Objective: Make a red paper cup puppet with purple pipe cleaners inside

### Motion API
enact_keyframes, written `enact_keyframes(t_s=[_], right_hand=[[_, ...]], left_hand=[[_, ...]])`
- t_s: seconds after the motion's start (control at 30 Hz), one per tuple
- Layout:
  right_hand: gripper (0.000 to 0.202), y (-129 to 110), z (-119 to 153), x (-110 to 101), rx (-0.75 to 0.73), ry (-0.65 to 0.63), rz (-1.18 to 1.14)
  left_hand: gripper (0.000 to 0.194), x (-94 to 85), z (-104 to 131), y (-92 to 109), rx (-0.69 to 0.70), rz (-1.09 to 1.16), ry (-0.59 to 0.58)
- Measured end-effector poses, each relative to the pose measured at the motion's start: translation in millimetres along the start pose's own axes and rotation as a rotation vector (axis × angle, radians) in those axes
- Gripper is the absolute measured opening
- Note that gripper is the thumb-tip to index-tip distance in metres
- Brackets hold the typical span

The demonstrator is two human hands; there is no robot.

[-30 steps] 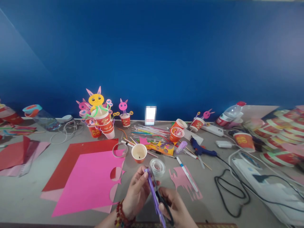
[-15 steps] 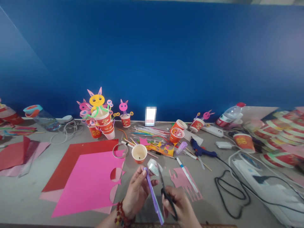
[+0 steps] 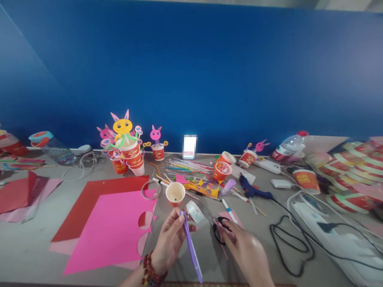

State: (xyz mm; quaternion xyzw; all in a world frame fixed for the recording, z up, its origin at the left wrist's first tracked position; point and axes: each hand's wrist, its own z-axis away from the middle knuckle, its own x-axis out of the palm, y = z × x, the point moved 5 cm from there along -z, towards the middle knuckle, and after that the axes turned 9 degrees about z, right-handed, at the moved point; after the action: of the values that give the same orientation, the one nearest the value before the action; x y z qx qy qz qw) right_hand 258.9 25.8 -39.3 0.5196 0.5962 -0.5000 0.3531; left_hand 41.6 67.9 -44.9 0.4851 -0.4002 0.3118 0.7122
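Over the near table (image 3: 30,253), my left hand (image 3: 170,237) pinches the far end of the purple strip (image 3: 192,251), its long axis slanting near-right; my right hand (image 3: 247,249), farther from it, grips black-handled scissors (image 3: 214,233).

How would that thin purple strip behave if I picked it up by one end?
The purple strip is probably light: the left hand pinches it between its fingertips. It seems fairly stiff along its length, since it runs nearly straight from that pinch. A sideways push would likely bend it, as it is long and narrow.
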Motion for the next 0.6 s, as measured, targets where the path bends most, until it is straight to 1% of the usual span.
enact_keyframes(t_s=[0.07, 0.13, 0.23, 0.3, 0.37, 0.43, 0.5, 0.6], right_hand=[[0.033, -4, -6, -4, -0.038, 0.004, 0.02], [0.034, -8, -12, -9, -0.074, 0.008, -0.003], [0.032, -19, -17, -24, -0.089, 0.105, -0.137], [0.027, -36, -16, -39, -0.118, 0.191, -0.285], [0.018, -60, -12, -52, -0.223, 0.244, -0.438], [0.016, -85, -9, -60, -0.344, 0.251, -0.535], [0.022, -102, -7, -62, -0.405, 0.263, -0.564], [0.029, -111, -9, -56, -0.394, 0.304, -0.538]], left_hand=[[0.021, 2.0, 0, 1, 0.0, -0.016, -0.024], [0.02, 2.4, 0, 2, 0.009, -0.025, -0.024], [0.019, 2.0, -1, 3, 0.026, -0.044, -0.031], [0.02, 2.2, -1, 2, 0.046, -0.061, -0.039], [0.02, 2.6, 0, 2, 0.072, -0.077, -0.031], [0.019, 4.0, 1, 1, 0.091, -0.09, -0.022], [0.016, 6.1, 2, 1, 0.103, -0.101, -0.025], [0.013, 7.1, 2, 2, 0.13, -0.139, -0.021]])
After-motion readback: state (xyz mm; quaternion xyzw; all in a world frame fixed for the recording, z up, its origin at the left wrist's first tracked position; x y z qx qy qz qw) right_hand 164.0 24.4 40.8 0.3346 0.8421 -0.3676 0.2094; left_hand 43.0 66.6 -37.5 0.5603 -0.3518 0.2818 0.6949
